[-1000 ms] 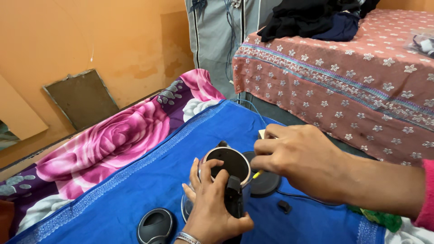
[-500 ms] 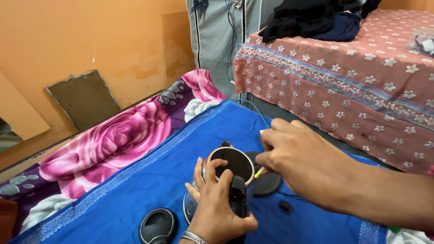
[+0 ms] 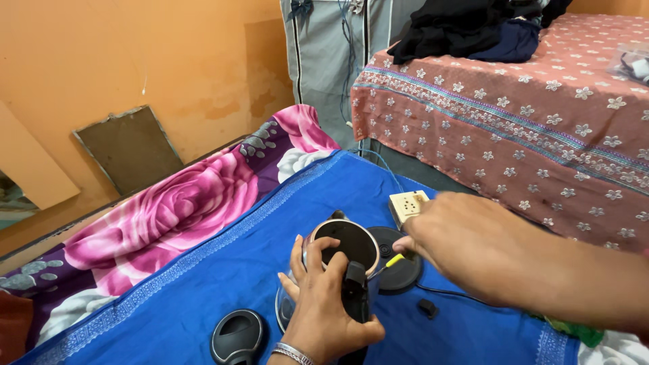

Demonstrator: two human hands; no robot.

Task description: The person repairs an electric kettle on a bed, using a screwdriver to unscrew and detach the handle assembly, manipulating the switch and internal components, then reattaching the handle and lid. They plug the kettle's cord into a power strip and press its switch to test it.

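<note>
An electric kettle (image 3: 346,245) with its lid off stands on a blue cloth (image 3: 236,270). My left hand (image 3: 324,304) grips the kettle's black handle and steadies its body. My right hand (image 3: 466,247) reaches in from the right and pinches a thin yellow-tipped tool (image 3: 393,261) at the kettle's rim, above the round black base (image 3: 399,263). A beige socket board (image 3: 407,206) lies just beyond my right hand. The kettle's black lid (image 3: 238,336) lies on the cloth at the lower left.
A black cord (image 3: 446,292) runs from the base with a small black part (image 3: 426,308) beside it. A pink rose-print blanket (image 3: 176,209) lies to the left. A bed with a flowered pink cover (image 3: 527,115) and dark clothes (image 3: 466,30) stands behind. Orange wall at left.
My right hand has shifted right, uncovering the beige socket board and the black base. The left hand keeps its hold on the kettle's handle.
</note>
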